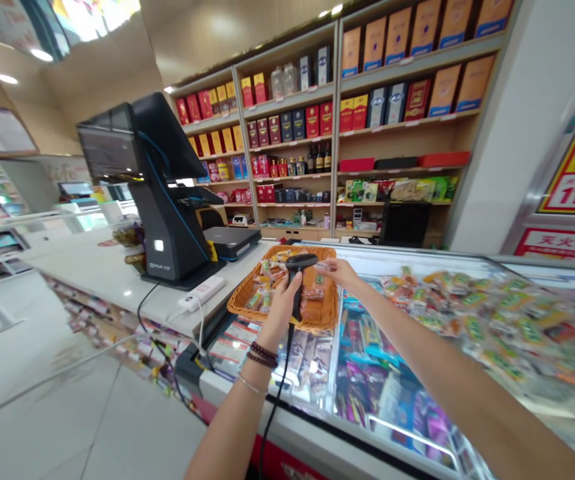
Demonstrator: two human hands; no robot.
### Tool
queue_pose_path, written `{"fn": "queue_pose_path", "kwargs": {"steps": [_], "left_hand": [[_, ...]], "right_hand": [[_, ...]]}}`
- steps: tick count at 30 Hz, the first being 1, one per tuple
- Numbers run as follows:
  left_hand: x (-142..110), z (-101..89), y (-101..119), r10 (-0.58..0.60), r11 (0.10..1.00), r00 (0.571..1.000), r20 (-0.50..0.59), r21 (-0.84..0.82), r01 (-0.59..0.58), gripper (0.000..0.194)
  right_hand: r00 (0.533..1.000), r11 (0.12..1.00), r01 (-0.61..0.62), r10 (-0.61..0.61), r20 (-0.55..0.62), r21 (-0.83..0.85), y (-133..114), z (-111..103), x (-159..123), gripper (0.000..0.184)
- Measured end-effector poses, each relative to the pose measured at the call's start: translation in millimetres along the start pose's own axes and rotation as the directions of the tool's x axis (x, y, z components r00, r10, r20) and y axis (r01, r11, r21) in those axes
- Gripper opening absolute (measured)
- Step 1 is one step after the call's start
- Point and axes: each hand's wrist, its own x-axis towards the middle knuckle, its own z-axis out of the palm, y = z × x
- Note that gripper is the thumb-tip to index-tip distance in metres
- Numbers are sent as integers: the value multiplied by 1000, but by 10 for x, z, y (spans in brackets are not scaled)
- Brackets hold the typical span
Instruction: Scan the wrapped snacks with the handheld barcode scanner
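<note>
At the counter (102,280), the left hand (280,310) clenches a scanner (297,263) over a basket (330,313); right fingers (330,265) pinch a packet (319,267); a snagged cord (273,407) could tug the scanner loose.

Blk barcode scanner (297,267) upright (cord down), small pkt (321,266) pinched.

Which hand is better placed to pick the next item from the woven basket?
Probably the right hand: it is just above the rim of the orange woven basket, while the left hand is gripping the black corded barcode scanner.
</note>
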Motion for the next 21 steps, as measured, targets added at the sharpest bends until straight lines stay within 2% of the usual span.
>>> {"fn": "queue_pose_path", "kwargs": {"steps": [6, 12, 21], "left_hand": [[-157, 221, 50, -8, 1000, 999, 34, 17, 7, 76], [-250, 250, 167, -6, 998, 994, 107, 66, -1, 70], [-224, 228, 205, -14, 994, 991, 134, 108, -1, 65]], "right_hand": [[989, 1000, 18, -19, -147, -12, 40, -298, -134, 55], [974, 995, 50, -69, -218, -90, 22, -400, -144, 50], [987, 993, 60, -75, -145, -103, -22, -453, -173, 34]]}}
